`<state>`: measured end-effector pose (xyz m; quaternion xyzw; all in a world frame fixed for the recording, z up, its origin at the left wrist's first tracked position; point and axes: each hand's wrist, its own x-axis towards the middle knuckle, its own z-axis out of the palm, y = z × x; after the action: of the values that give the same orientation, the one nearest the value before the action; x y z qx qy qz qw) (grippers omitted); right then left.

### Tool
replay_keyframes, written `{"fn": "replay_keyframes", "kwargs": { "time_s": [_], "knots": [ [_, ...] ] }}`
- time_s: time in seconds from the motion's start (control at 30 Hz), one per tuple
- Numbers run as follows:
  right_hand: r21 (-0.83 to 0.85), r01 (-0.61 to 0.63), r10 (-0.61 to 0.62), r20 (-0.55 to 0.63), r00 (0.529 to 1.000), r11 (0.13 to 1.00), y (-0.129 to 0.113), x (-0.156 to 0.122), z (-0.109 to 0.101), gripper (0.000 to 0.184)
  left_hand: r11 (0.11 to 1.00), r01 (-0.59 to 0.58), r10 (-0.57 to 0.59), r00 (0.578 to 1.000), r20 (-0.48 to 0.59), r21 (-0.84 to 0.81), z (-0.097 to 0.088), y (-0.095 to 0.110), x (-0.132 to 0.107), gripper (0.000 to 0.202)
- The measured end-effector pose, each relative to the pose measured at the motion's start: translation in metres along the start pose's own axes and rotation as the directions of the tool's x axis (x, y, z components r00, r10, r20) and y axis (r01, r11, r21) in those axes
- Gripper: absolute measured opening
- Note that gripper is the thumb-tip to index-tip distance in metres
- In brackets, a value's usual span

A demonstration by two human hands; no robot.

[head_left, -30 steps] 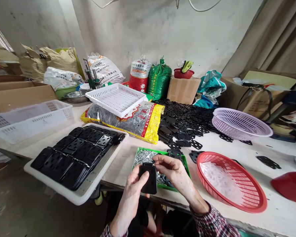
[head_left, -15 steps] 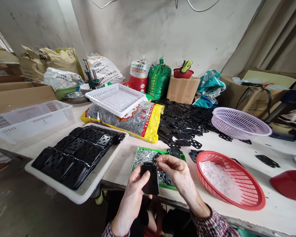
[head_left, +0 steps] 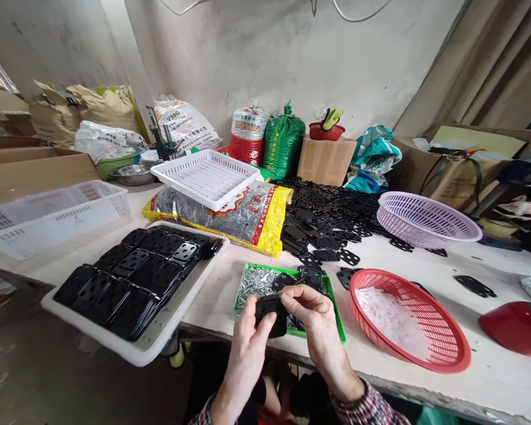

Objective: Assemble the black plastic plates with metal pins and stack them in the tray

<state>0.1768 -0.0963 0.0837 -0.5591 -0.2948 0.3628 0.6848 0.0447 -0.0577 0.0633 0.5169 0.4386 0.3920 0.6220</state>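
Note:
My left hand (head_left: 248, 336) is closed around a flat black plastic plate (head_left: 274, 324) with rounded corners, thumb across its face. At the plate's top right corner, the thumb and forefinger of my right hand (head_left: 321, 316) are pinched together; whatever small thing sits between them is hidden. Just beyond both hands lies a green tray (head_left: 340, 321), partly covered by them. Small silver metal pins or rivets (head_left: 256, 282) fill its left side, and black pieces (head_left: 312, 274) lie on its right side.
Stacked black plates fill a white tray (head_left: 159, 348) on the left. A red basket (head_left: 451, 330) with translucent white pieces stands right of my hands. Behind are a loose heap of black plates (head_left: 336, 206), a purple basket (head_left: 429, 230) and a white basket (head_left: 207, 177) on a yellow-edged bag (head_left: 272, 236).
The plate has tipped, so its face looks shorter and its top edge shows more. My right fingers have come down against its corner, and both hands are closer together.

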Motion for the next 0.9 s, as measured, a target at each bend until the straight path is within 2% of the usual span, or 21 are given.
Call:
{"fn": "replay_keyframes", "kwargs": {
  "time_s": [0.03, 0.1, 0.2, 0.27, 0.33, 0.4, 0.5, 0.57, 0.67, 0.77, 0.83, 0.9],
  "knots": [
    [-0.011, 0.008, -0.008, -0.005, 1.000, 1.000, 0.001, -0.001, 0.000, 0.019, 0.998, -0.010, 0.012, 0.999, -0.030, 0.055, 0.000, -0.001, 0.000, 0.056],
    [-0.057, 0.043, -0.043, -0.004, 0.999, 0.997, 0.005, -0.002, 0.002, 0.018, 0.995, -0.013, 0.014, 1.000, -0.010, 0.102, 0.000, -0.003, 0.000, 0.056],
    [-0.168, 0.183, -0.183, 0.012, 0.983, 0.969, 0.013, -0.002, 0.007, 0.019, 0.999, 0.027, -0.027, 1.000, 0.010, 0.021, -0.002, -0.003, 0.001, 0.053],
    [-0.224, 0.282, -0.285, 0.018, 0.958, 0.933, 0.019, -0.002, 0.009, 0.025, 0.994, 0.044, -0.040, 0.998, 0.040, -0.097, -0.004, -0.001, 0.002, 0.050],
    [-0.252, 0.344, -0.347, 0.036, 0.937, 0.904, 0.020, -0.001, 0.009, 0.029, 0.953, 0.076, -0.024, 0.984, 0.177, -0.294, -0.005, 0.000, 0.003, 0.048],
    [-0.271, 0.410, -0.402, 0.088, 0.911, 0.871, 0.018, -0.001, 0.007, 0.029, 0.857, 0.160, 0.025, 0.937, 0.349, -0.491, -0.006, -0.001, 0.004, 0.045],
    [-0.338, 0.551, -0.509, 0.211, 0.834, 0.763, 0.012, -0.002, 0.002, 0.030, 0.720, 0.263, 0.095, 0.880, 0.466, -0.642, -0.008, -0.007, 0.004, 0.041],
    [-0.406, 0.630, -0.566, 0.279, 0.775, 0.662, 0.010, -0.003, 0.000, 0.032, 0.689, 0.261, 0.127, 0.875, 0.467, -0.676, -0.008, -0.012, 0.004, 0.039],
    [-0.491, 0.711, -0.626, 0.360, 0.692, 0.503, 0.012, -0.002, 0.001, 0.035, 0.711, 0.222, 0.143, 0.883, 0.446, -0.668, -0.008, -0.015, 0.005, 0.043],
    [-0.527, 0.746, -0.634, 0.425, 0.646, 0.406, 0.015, 0.003, 0.001, 0.034, 0.760, 0.143, 0.139, 0.917, 0.374, -0.634, -0.010, -0.011, 0.008, 0.046],
    [-0.564, 0.718, -0.600, 0.427, 0.677, 0.408, 0.015, 0.009, 0.000, 0.031, 0.800, 0.060, 0.133, 0.953, 0.274, -0.597, -0.014, -0.004, 0.013, 0.046],
    [-0.662, 0.633, -0.495, 0.425, 0.758, 0.402, 0.015, 0.016, -0.002, 0.025, 0.837, -0.019, 0.119, 0.982, 0.149, -0.547, -0.019, 0.001, 0.019, 0.047]
  ]
}}
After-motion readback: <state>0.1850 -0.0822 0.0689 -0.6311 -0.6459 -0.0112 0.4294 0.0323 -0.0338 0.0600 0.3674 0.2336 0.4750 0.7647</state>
